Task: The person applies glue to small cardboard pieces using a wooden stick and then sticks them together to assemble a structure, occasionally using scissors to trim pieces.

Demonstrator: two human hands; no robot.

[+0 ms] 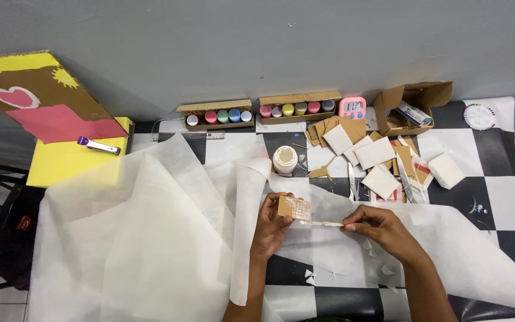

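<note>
Left hand: closed on cardboard square, face up for access. Right hand: pinching flat stick against square's lower edge. Both above white paper at bench centre. Glue jar at 12 o'clock.

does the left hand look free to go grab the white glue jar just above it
Probably not straight away: the left hand is pinching a small cardboard piece. The path itself looks open, since the white glue jar stands uncovered just beyond it, with only white tissue paper between.
</note>
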